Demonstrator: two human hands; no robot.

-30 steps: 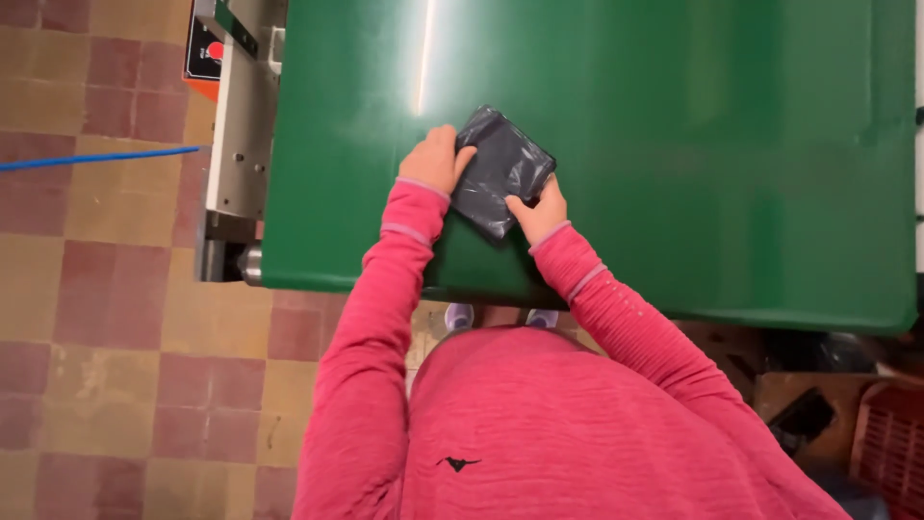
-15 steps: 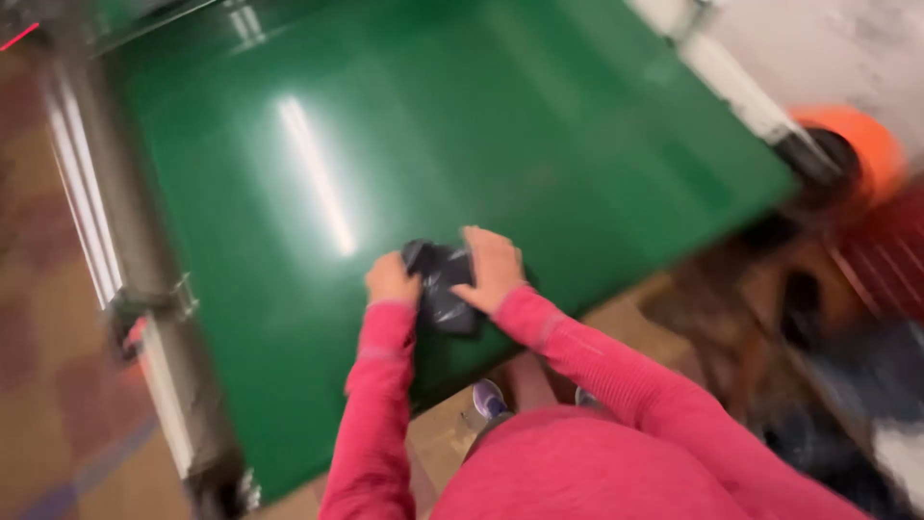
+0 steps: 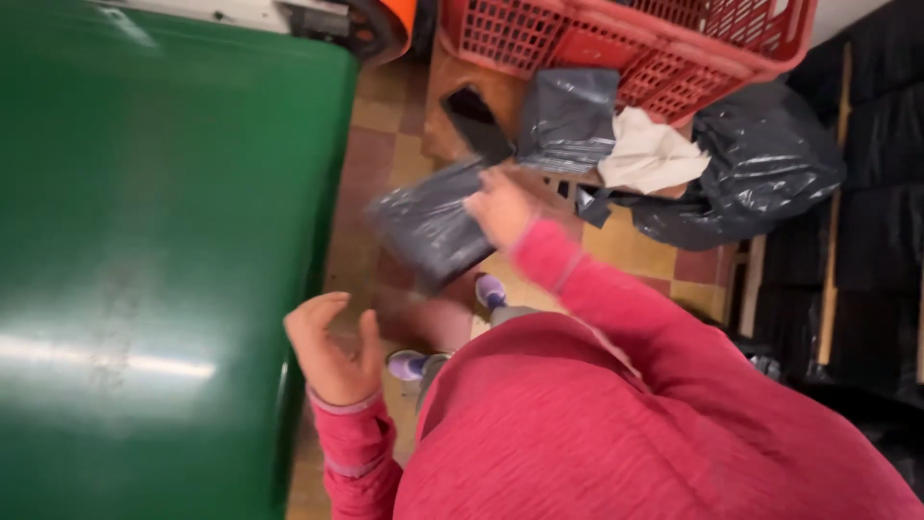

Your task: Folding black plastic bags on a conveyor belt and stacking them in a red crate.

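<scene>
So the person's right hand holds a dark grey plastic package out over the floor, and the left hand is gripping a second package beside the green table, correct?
Not quite. The head view shows the left hand empty, fingers curled and open, at the edge of the green table. The right hand does hold the dark grey plastic package over the floor.

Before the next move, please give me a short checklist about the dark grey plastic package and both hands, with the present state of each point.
1. Right hand holds the dark grey plastic package: ok.
2. Package is off the green table, above the tiled floor: ok.
3. Left hand is empty, fingers spread, at the table edge: ok.
4. Grip firmness: cannot tell, picture blurred.
5. Stack of similar grey packages lies ahead below the red plastic crate: ok.
</scene>
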